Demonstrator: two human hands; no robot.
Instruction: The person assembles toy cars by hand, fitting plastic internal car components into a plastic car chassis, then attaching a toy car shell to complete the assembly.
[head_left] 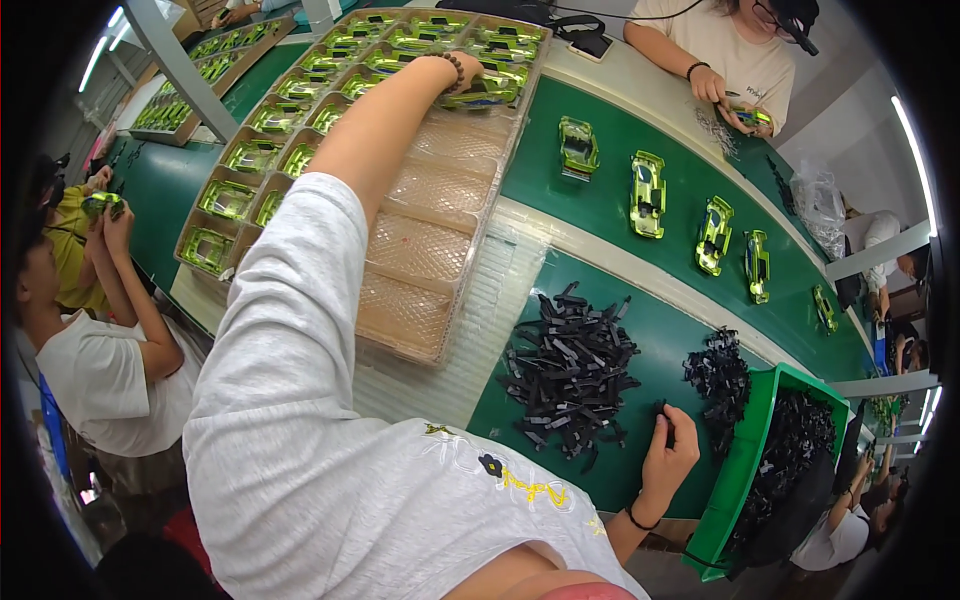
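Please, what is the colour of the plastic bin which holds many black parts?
Green; the bin shows best in the head view.

we have lime green on the car shells point(648, 198), silvery patches inside some. tray point(435, 190) is translucent brown, fine crosshatch pattern. worktop point(610, 200) is dark green, pale beige strip point(630, 272) across it. small parts point(570, 365) we see as black, bin point(742, 480) bright green. our shirt point(290, 290) is heathered grey, yellow-and-black print point(492, 465); beads point(459, 72) brown, cord bracelet point(640, 521) black.
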